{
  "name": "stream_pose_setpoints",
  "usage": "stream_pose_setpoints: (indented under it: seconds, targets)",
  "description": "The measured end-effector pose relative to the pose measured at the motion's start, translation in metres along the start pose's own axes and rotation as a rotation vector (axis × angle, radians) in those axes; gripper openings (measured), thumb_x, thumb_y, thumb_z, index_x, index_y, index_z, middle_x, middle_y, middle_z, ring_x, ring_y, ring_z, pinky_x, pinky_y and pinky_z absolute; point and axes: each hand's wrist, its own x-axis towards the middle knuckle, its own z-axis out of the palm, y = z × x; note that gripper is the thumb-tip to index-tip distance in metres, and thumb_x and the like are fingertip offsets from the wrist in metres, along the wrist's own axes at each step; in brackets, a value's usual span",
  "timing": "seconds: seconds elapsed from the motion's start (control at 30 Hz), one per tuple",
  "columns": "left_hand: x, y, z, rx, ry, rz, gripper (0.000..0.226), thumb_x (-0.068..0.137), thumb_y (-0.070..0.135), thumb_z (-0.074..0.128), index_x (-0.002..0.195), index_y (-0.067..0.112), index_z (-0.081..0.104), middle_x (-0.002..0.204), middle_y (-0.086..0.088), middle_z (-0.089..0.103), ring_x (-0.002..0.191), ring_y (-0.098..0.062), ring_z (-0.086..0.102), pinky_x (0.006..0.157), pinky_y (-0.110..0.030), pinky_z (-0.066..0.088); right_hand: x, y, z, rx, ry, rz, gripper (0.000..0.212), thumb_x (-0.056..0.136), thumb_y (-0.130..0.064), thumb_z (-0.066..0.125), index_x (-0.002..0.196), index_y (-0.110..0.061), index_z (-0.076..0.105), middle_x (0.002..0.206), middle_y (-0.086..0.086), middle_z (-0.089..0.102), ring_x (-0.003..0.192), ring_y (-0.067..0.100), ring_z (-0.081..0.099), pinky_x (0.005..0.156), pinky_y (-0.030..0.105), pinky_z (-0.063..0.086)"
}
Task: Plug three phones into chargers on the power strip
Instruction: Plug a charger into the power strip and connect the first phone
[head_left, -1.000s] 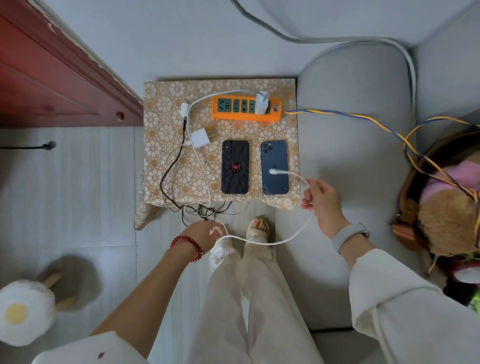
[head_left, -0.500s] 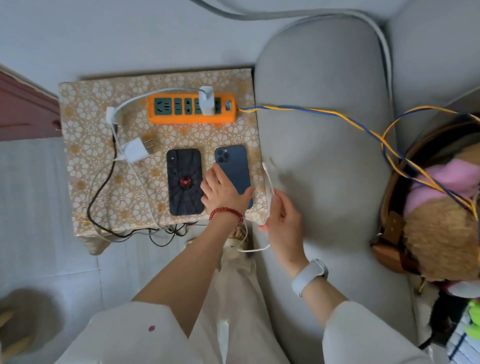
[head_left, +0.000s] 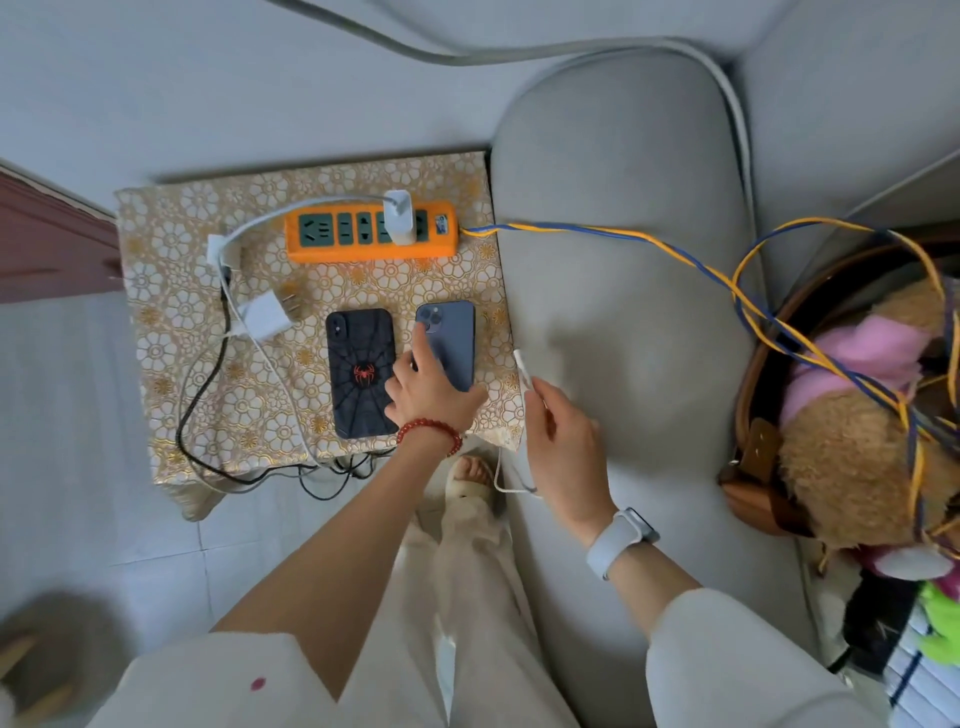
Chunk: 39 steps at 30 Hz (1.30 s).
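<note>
While the left hand (head_left: 431, 395) rests spread fingers on the blue phone (head_left: 452, 338), the right hand (head_left: 563, 441) pinches the white cable (head_left: 523, 366) beside it.

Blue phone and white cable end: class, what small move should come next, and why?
Probably bring the white cable end in the right hand to the blue phone's near edge; the left hand rests on the phone, and nothing is plugged into it.
</note>
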Motion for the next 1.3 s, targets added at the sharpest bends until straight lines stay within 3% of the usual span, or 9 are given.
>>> stream_pose_setpoints:
  seconds: [0.1, 0.17, 0.3, 0.5, 0.7, 0.87, 1.0, 1.1, 1.3]
  targets:
    - [0.001, -0.003, -0.027, -0.473, -0.168, -0.124, 0.097, 0.071, 0.020, 0.070, 0.143, 0.023, 0.004, 0.145, -0.016, 0.028, 0.125, -0.037, 0.039, 0.100, -0.050, 0.040, -0.005, -0.008, -0.001, 0.065, -0.106, -0.043, 0.020, 0.093, -0.007, 0.043, 0.103, -0.001, 0.059, 0.084, 0.017, 0.066, 0.071, 0.034, 0.061, 0.062, 0.038, 0.048]
    - [-0.004, -0.005, -0.046, -0.794, -0.279, -0.296, 0.090, 0.074, 0.020, 0.069, 0.142, 0.027, 0.009, 0.129, -0.012, 0.048, 0.108, -0.030, 0.054, 0.084, -0.044, 0.050, -0.011, -0.013, 0.000, 0.022, -0.181, -0.052, 0.021, 0.094, -0.012, 0.040, 0.107, -0.007, 0.055, 0.090, 0.008, 0.064, 0.078, 0.030, 0.059, 0.062, 0.035, 0.045]
    - [-0.016, -0.010, -0.069, -1.035, -0.345, -0.449, 0.077, 0.074, 0.023, 0.068, 0.135, 0.033, 0.022, 0.099, -0.005, 0.055, 0.085, -0.020, 0.055, 0.064, -0.033, 0.044, -0.025, -0.024, 0.002, -0.112, -0.155, -0.184, 0.024, 0.096, -0.028, 0.039, 0.109, -0.018, 0.057, 0.081, 0.002, 0.069, 0.070, 0.024, 0.062, 0.052, 0.027, 0.040]
    - [-0.023, -0.011, -0.087, -1.099, -0.354, -0.542, 0.044, 0.072, 0.030, 0.069, 0.109, 0.020, 0.046, 0.084, -0.004, 0.051, 0.076, -0.019, 0.052, 0.062, -0.033, 0.043, -0.033, -0.041, 0.013, -0.149, -0.137, -0.219, 0.024, 0.090, -0.026, 0.051, 0.108, -0.022, 0.066, 0.071, 0.005, 0.073, 0.059, 0.024, 0.062, 0.054, 0.035, 0.054]
    - [-0.025, -0.012, -0.088, -1.081, -0.315, -0.546, 0.047, 0.069, 0.032, 0.071, 0.108, 0.018, 0.048, 0.091, -0.004, 0.052, 0.082, -0.019, 0.052, 0.062, -0.034, 0.044, -0.029, -0.048, 0.017, -0.201, -0.153, -0.212, 0.024, 0.090, -0.028, 0.052, 0.107, -0.022, 0.067, 0.068, 0.006, 0.072, 0.057, 0.024, 0.060, 0.054, 0.033, 0.054]
    - [-0.030, -0.007, -0.084, -1.056, -0.237, -0.554, 0.028, 0.068, 0.029, 0.073, 0.082, 0.014, 0.054, 0.079, -0.003, 0.056, 0.074, -0.017, 0.054, 0.054, -0.030, 0.045, -0.030, -0.048, 0.014, -0.373, -0.119, -0.304, 0.021, 0.089, -0.025, 0.052, 0.091, -0.016, 0.070, 0.056, 0.009, 0.066, 0.044, 0.020, 0.043, 0.045, 0.016, 0.027]
    - [-0.034, 0.000, -0.080, -0.968, -0.150, -0.494, 0.049, 0.071, 0.025, 0.072, 0.109, 0.003, 0.052, 0.095, -0.010, 0.057, 0.078, -0.021, 0.057, 0.061, -0.032, 0.051, -0.027, -0.048, 0.017, -0.466, -0.186, -0.274, 0.033, 0.092, -0.028, 0.043, 0.073, -0.011, 0.064, 0.059, 0.011, 0.065, 0.049, 0.022, 0.039, 0.049, 0.025, 0.029]
    - [-0.034, 0.002, -0.075, -0.859, -0.103, -0.446, 0.060, 0.070, 0.022, 0.072, 0.119, 0.001, 0.046, 0.112, -0.016, 0.058, 0.099, -0.030, 0.059, 0.087, -0.044, 0.052, -0.029, -0.042, 0.018, -0.480, -0.221, -0.248, 0.034, 0.093, -0.028, 0.039, 0.077, -0.010, 0.063, 0.066, 0.012, 0.068, 0.056, 0.029, 0.054, 0.052, 0.027, 0.029]
    - [-0.023, 0.007, -0.062, -0.649, -0.108, -0.350, 0.072, 0.067, 0.027, 0.073, 0.127, 0.004, 0.040, 0.124, -0.018, 0.053, 0.107, -0.034, 0.055, 0.093, -0.046, 0.048, -0.016, -0.035, 0.016, -0.570, -0.369, -0.217, 0.036, 0.093, -0.034, 0.034, 0.090, -0.012, 0.063, 0.086, 0.009, 0.068, 0.082, 0.029, 0.059, 0.062, 0.031, 0.034]
